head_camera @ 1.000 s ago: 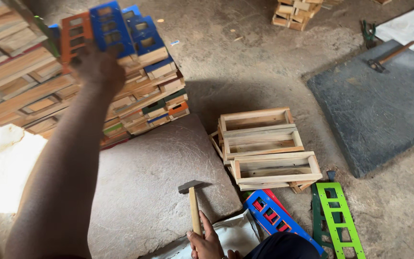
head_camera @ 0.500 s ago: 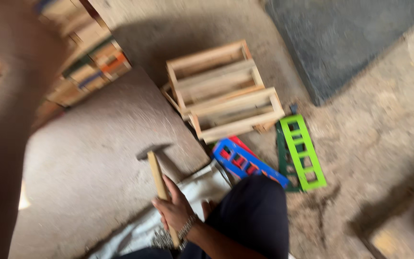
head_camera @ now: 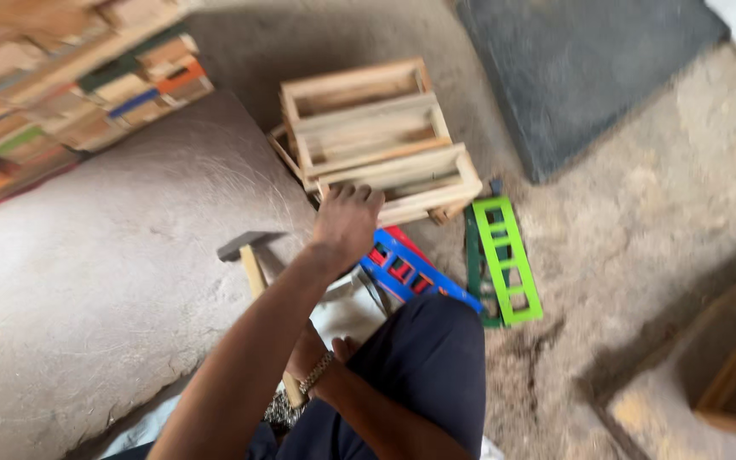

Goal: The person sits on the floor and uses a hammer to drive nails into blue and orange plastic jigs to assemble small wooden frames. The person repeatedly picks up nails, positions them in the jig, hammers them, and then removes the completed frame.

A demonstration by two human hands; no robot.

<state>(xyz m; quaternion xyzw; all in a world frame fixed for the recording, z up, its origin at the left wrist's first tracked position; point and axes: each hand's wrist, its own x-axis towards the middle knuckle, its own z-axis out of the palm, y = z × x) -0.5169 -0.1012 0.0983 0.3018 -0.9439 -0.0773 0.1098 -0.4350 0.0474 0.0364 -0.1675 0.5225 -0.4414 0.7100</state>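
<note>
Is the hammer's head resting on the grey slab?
Yes, the hammer lies with its dark head on the grey slab, its handle running back to the right hand.

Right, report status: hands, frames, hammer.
Left hand open, fingertips at the bare wood frames. Right hand grips hammer, head on stone slab. Blue frame and green frame on the floor beside knee.

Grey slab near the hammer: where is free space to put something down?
The grey slab is bare between the stacked frames and the hammer. It is crowded around the left hand, with plain wooden frames and painted frames.
</note>
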